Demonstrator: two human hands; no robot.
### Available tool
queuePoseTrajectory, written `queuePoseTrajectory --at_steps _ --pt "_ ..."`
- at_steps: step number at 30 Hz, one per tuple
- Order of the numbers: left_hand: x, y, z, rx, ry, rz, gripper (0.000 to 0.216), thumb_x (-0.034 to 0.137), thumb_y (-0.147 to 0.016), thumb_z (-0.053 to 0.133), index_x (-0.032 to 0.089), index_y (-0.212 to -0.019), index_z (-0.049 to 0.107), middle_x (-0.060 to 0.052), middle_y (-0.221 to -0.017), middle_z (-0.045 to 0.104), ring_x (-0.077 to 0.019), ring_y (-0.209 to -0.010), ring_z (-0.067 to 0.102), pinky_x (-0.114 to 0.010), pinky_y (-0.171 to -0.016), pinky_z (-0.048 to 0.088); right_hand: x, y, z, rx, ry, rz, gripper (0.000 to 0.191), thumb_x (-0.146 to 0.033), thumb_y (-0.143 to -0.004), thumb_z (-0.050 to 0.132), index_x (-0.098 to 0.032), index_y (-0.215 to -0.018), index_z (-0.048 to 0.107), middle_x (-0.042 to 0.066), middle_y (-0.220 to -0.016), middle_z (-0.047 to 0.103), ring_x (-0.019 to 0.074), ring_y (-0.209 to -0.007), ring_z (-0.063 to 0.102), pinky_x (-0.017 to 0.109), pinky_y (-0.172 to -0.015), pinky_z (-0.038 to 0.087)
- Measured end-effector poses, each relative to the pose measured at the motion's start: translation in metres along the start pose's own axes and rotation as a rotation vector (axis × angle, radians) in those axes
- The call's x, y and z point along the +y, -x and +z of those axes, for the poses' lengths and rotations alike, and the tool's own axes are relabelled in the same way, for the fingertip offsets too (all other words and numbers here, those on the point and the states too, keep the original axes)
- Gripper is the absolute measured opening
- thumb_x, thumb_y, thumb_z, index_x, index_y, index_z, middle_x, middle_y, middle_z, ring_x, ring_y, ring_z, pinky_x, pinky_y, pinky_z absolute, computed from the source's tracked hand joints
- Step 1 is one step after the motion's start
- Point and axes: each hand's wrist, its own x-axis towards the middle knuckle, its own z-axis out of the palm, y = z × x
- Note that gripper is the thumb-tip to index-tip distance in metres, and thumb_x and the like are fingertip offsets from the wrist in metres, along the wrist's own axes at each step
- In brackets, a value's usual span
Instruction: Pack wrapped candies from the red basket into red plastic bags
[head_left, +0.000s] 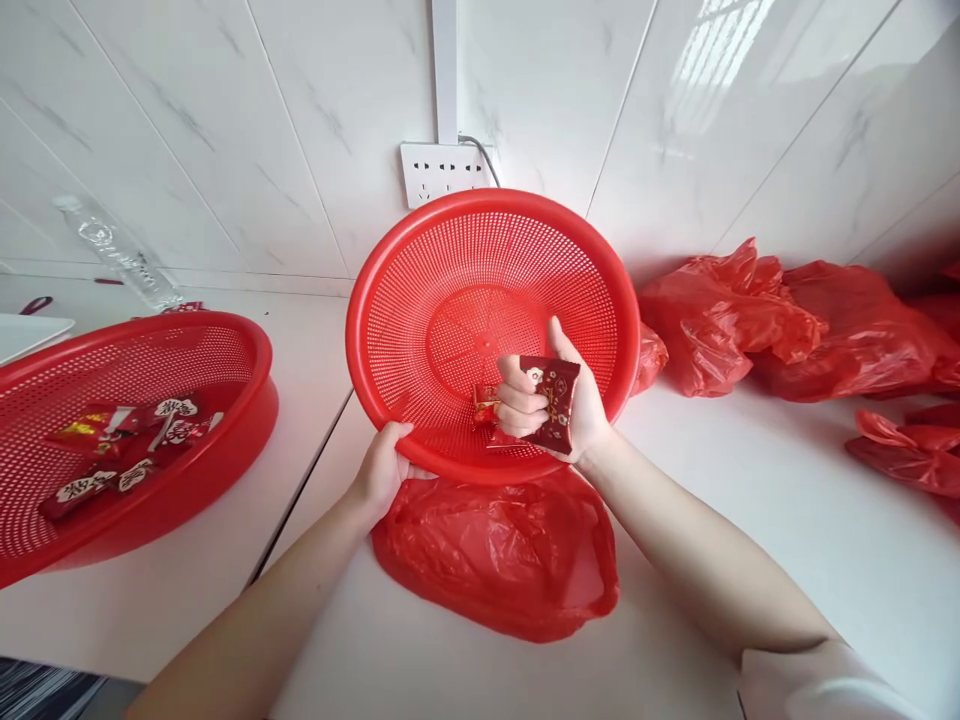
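Note:
A red plastic colander is tilted toward me in the middle of the table, its rim above a red plastic bag. My left hand grips the near left rim, thumb over the edge. Inside the colander's near right part, my right hand is closed round a dark red snack packet with a flower print. Behind its fingers a few small red packets lie low in the colander, partly hidden. The bag lies on the table with its wide mouth facing me.
Another red colander at left holds several packets. A clear plastic bottle leans behind it. Filled red bags line the wall at right. A power socket strip is on the tiled wall.

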Motion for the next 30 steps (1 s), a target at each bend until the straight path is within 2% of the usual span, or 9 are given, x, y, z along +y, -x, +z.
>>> queuePoseTrajectory --at_steps 3,5,8,12,19,21,23,25,30 --pt "0.001 -0.004 -0.004 0.054 -0.106 0.052 0.046 0.038 -0.083 0.049 0.012 -0.12 0.059 -0.015 -0.109 0.07 -0.0297 -0.091 0.069 -0.04 -0.068 0.059 0.002 0.005 0.011 0.072 0.011 -0.046 0.061 -0.076 -0.081 0.043 -0.018 -0.088 0.061 -0.004 -0.06 0.037 0.0082 -0.049 0.031 0.022 -0.043 0.029" --pt "0.0 -0.006 -0.006 0.067 -0.134 0.06 0.047 0.039 -0.082 0.049 0.012 -0.12 0.058 -0.015 -0.11 0.07 -0.0294 -0.091 0.069 -0.041 -0.068 0.059 0.003 0.008 0.017 0.074 0.004 -0.032 0.043 -0.051 -0.079 0.064 -0.018 -0.106 0.061 -0.003 -0.07 0.046 0.0086 -0.056 0.039 0.021 -0.048 0.035" --pt "-0.001 -0.008 -0.007 0.08 -0.124 0.041 0.047 0.039 -0.081 0.05 0.012 -0.119 0.059 -0.015 -0.108 0.07 -0.0292 -0.09 0.069 -0.041 -0.068 0.06 0.004 0.007 0.018 0.133 -0.004 0.043 0.036 -0.023 -0.08 0.059 -0.014 -0.115 0.06 0.0 -0.076 0.057 0.0087 -0.061 0.048 0.02 -0.052 0.042" --pt "-0.002 -0.008 -0.007 0.074 -0.122 0.052 0.048 0.038 -0.078 0.053 0.013 -0.118 0.06 -0.014 -0.108 0.07 -0.0291 -0.091 0.069 -0.039 -0.065 0.06 0.004 0.002 0.007 0.282 0.108 0.17 0.034 -0.032 -0.096 0.042 -0.009 -0.109 0.063 0.01 -0.087 0.068 0.0145 -0.069 0.064 0.03 -0.067 0.056" --pt "-0.001 -0.006 -0.004 0.097 -0.161 0.037 0.047 0.039 -0.075 0.053 0.013 -0.113 0.061 -0.013 -0.106 0.071 -0.0289 -0.089 0.069 -0.035 -0.061 0.059 0.011 -0.001 -0.012 0.183 0.228 0.237 0.026 -0.037 -0.088 0.063 -0.012 -0.09 0.064 0.008 -0.081 0.071 0.0165 -0.069 0.07 0.029 -0.067 0.058" --pt "-0.001 -0.005 -0.003 0.101 -0.161 0.034 0.045 0.04 -0.075 0.053 0.013 -0.109 0.062 -0.013 -0.104 0.071 -0.0287 -0.088 0.069 -0.034 -0.06 0.058 0.012 -0.001 -0.012 0.255 0.264 0.2 0.033 -0.044 -0.086 0.063 -0.014 -0.073 0.059 0.002 -0.058 0.063 0.0118 -0.049 0.061 0.022 -0.048 0.052" --pt "-0.001 -0.004 -0.002 0.116 -0.16 0.034 0.042 0.04 -0.074 0.054 0.012 -0.105 0.063 -0.014 -0.103 0.071 -0.0287 -0.087 0.069 -0.034 -0.06 0.058 0.011 -0.001 -0.009 0.285 0.293 0.162 0.046 -0.05 -0.088 0.058 -0.017 -0.058 0.048 -0.005 -0.039 0.043 0.0069 -0.031 0.04 0.016 -0.03 0.031" --pt "-0.001 -0.004 -0.002 0.132 -0.162 0.038 0.041 0.04 -0.074 0.055 0.012 -0.102 0.063 -0.014 -0.102 0.071 -0.0291 -0.088 0.068 -0.034 -0.061 0.058 0.01 -0.001 -0.005 0.261 0.297 0.138 0.053 -0.051 -0.091 0.05 -0.018 -0.051 0.04 -0.007 -0.034 0.03 0.0049 -0.027 0.024 0.017 -0.026 0.014" --pt "-0.003 -0.005 -0.003 0.121 -0.161 0.022 0.041 0.04 -0.076 0.053 0.011 -0.103 0.063 -0.014 -0.1 0.071 -0.0299 -0.089 0.069 -0.038 -0.066 0.059 0.012 -0.001 0.001 0.232 0.366 0.103 0.055 -0.049 -0.093 0.046 -0.019 -0.049 0.035 -0.008 -0.034 0.026 0.0048 -0.028 0.018 0.02 -0.03 0.011"
